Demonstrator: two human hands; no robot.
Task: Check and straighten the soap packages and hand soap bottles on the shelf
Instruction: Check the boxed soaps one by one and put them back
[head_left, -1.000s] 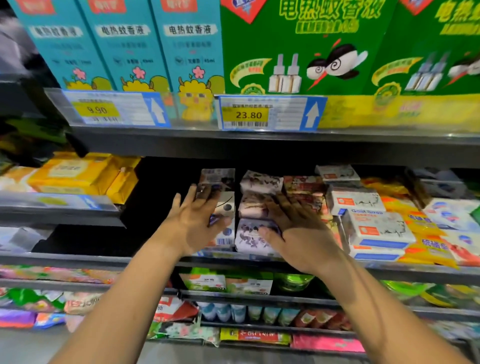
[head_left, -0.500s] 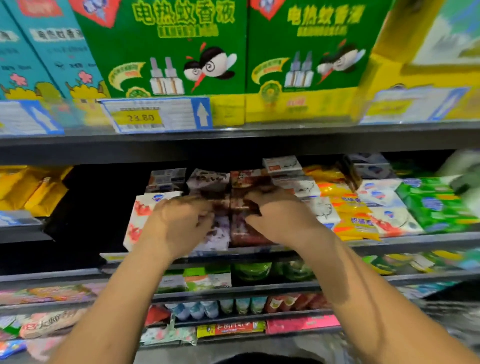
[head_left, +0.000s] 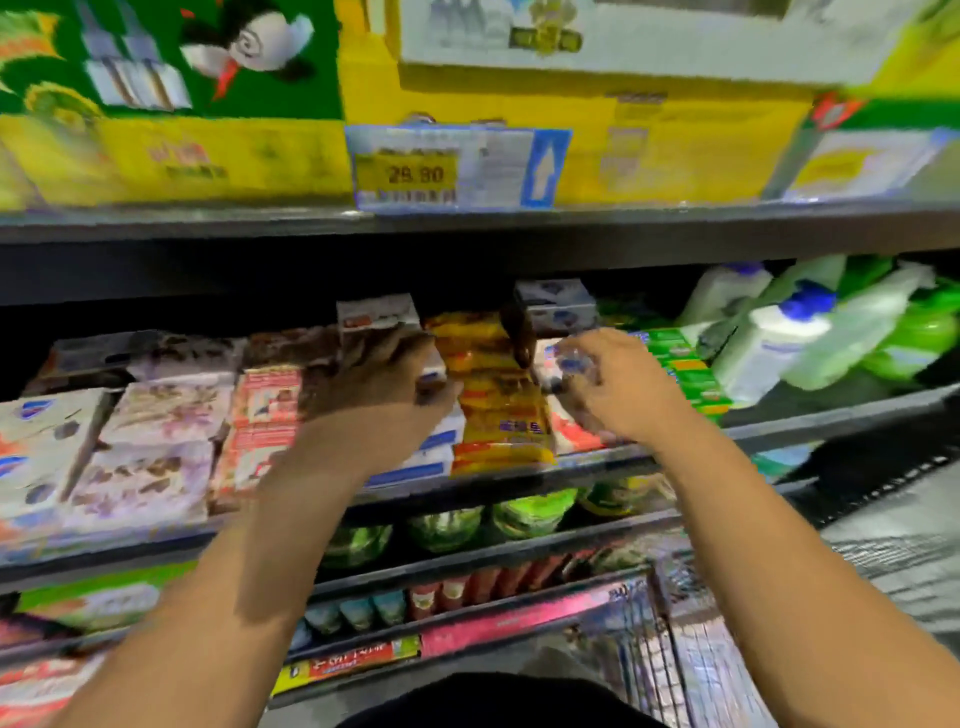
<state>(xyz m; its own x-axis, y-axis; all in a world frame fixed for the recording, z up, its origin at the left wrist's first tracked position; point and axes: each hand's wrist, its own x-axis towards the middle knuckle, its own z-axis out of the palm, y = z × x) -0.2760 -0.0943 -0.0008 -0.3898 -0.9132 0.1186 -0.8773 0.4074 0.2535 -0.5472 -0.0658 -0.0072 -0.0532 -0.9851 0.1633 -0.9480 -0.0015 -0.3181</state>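
Observation:
The view is motion-blurred. Soap packages fill the middle shelf (head_left: 810, 418): purple-white packs (head_left: 150, 467), red-white packs (head_left: 262, 415), white-and-blue boxes (head_left: 434, 454), a column of yellow packs (head_left: 498, 410) and green packs (head_left: 683, 366). White hand soap bottles (head_left: 769, 343) with blue caps lean at the far right. My left hand (head_left: 379, 387) lies over the white-and-blue boxes, its fingers curled down over their right edge beside the yellow column. My right hand (head_left: 610, 387) grips a white soap package with blue print (head_left: 569, 358) just right of the yellow packs.
The upper shelf carries green and yellow boxes behind a price tag (head_left: 457, 166) reading 29.80. Lower shelves hold green pouches (head_left: 524, 514) and small tubes. A wire cart (head_left: 670, 644) stands at the lower right, close to my right forearm.
I have shifted right along the shelf. Both hands left the purple and red packs; the left now covers the white-and-blue boxes and the right is past the yellow column.

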